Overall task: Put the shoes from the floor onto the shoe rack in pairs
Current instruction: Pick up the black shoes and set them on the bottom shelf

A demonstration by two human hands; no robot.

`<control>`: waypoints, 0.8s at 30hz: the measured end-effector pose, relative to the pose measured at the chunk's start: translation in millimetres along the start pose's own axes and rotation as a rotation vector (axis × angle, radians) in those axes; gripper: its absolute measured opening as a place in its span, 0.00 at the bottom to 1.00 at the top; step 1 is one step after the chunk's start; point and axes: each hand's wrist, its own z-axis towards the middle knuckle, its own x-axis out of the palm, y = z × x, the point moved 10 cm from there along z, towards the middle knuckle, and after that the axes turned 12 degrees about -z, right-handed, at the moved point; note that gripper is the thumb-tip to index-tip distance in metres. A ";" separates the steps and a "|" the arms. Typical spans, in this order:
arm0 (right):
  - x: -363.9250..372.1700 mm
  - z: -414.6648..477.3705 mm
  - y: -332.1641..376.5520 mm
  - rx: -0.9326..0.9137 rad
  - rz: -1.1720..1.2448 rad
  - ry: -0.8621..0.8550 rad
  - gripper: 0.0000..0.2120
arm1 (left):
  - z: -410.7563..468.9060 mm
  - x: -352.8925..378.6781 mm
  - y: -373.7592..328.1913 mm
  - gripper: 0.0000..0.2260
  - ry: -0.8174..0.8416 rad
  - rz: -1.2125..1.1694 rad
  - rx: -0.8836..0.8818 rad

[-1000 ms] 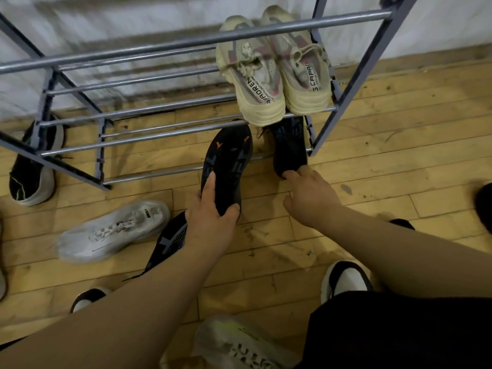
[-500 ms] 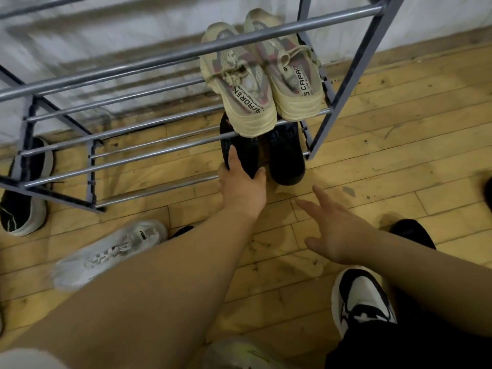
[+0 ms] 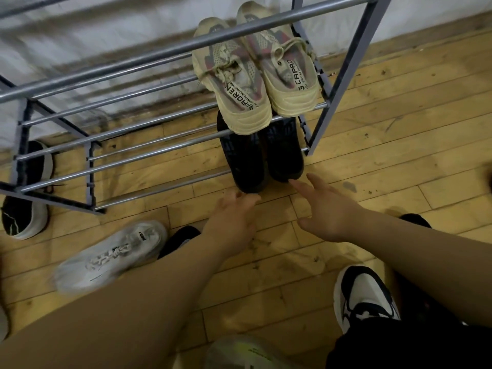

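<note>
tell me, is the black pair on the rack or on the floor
On the rack: the black pair lies side by side across its lowest rails, under the beige pair.

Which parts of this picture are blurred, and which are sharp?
In the head view, the white sneaker and the left hand are smeared by motion blur, as is the wall; the beige pair on the rack is sharp, its print readable; the light is soft.
</note>
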 end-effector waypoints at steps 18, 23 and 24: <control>-12.2 14.0 -2.1 0.023 -0.068 -0.025 0.46 | 10.4 -3.7 8.5 0.43 0.098 0.072 -0.035; -4.5 9.5 -1.0 -0.005 -0.048 -0.008 0.46 | 1.1 -4.8 7.2 0.44 0.076 -0.020 -0.045; -2.5 5.9 -2.5 0.001 -0.052 -0.007 0.45 | -4.9 -2.0 7.5 0.44 0.080 -0.042 -0.049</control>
